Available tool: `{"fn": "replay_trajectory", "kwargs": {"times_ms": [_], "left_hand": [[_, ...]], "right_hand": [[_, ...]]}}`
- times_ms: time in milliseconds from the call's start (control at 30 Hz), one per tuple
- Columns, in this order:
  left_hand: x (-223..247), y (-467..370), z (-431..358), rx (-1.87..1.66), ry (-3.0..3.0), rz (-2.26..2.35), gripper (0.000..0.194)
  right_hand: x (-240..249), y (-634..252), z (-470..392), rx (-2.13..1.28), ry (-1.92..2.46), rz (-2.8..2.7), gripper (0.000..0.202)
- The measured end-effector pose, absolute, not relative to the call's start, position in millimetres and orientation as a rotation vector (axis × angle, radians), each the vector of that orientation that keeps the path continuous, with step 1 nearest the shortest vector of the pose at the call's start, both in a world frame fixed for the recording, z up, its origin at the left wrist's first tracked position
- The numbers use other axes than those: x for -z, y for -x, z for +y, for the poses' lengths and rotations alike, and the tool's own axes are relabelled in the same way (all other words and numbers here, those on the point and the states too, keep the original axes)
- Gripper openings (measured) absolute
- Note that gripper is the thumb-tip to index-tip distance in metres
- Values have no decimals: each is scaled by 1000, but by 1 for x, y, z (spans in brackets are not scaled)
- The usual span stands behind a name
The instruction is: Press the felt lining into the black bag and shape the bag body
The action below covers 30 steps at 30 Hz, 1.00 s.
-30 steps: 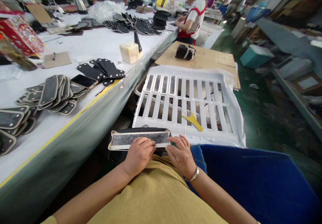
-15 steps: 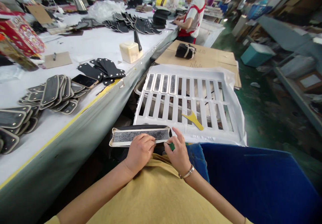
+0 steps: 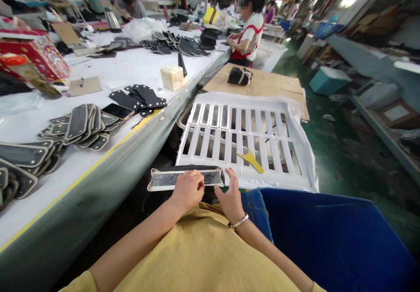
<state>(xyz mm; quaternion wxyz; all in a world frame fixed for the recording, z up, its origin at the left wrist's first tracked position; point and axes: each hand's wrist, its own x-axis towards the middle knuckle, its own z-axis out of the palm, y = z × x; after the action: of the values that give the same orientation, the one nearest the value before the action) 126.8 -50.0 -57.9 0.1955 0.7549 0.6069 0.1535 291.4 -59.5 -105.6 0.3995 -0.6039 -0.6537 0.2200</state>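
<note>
In front of my body lies a long dark panel [image 3: 164,179] with pale edging, a speckled grey strip along its middle and a black far edge. My left hand [image 3: 188,190] is closed on its near edge, fingers curled over the strip. At the panel's right end is my right hand [image 3: 231,199], thumb and fingers apart; whether the thumb touches the corner I cannot tell. Just beyond is a white slotted frame [image 3: 241,136], with several grey strips [image 3: 210,115] set in its far left slots. A yellow forked tool [image 3: 252,160] rests on that frame.
Left, a long white table [image 3: 131,75] bears stacked pale-edged dark pieces [image 3: 78,123], black pieces [image 3: 144,97], a phone [image 3: 118,111] and a glue tub [image 3: 172,77]. A blue bin [image 3: 328,230] stands right. A person in a red apron [image 3: 247,42] works beyond the cardboard [image 3: 275,84].
My left fingers have lifted and curled more tightly at the panel's near edge. My right hand has drawn slightly away from the right corner. The camera view has tilted up a little.
</note>
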Motion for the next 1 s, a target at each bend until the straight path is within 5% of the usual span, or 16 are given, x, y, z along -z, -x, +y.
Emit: {"fn": "replay_trajectory", "kwargs": {"times_ms": [233, 400, 533, 700, 1000], "left_hand": [[62, -125, -51, -442, -2129, 1673, 7], [61, -116, -50, -476, -2130, 1573, 10], [56, -84, -61, -708, -2118, 1430, 32], [57, -51, -75, -712, -2100, 1506, 6], [78, -55, -86, -867, -2217, 1572, 14]], "right_hand": [[102, -298, -97, 31, 981, -2308, 49], [112, -285, -102, 227, 1053, -2512, 49], [114, -284, -104, 289, 1109, -2547, 48], [115, -285, -106, 307, 1137, -2555, 47], [117, -282, -104, 330, 1130, -2551, 45]]}}
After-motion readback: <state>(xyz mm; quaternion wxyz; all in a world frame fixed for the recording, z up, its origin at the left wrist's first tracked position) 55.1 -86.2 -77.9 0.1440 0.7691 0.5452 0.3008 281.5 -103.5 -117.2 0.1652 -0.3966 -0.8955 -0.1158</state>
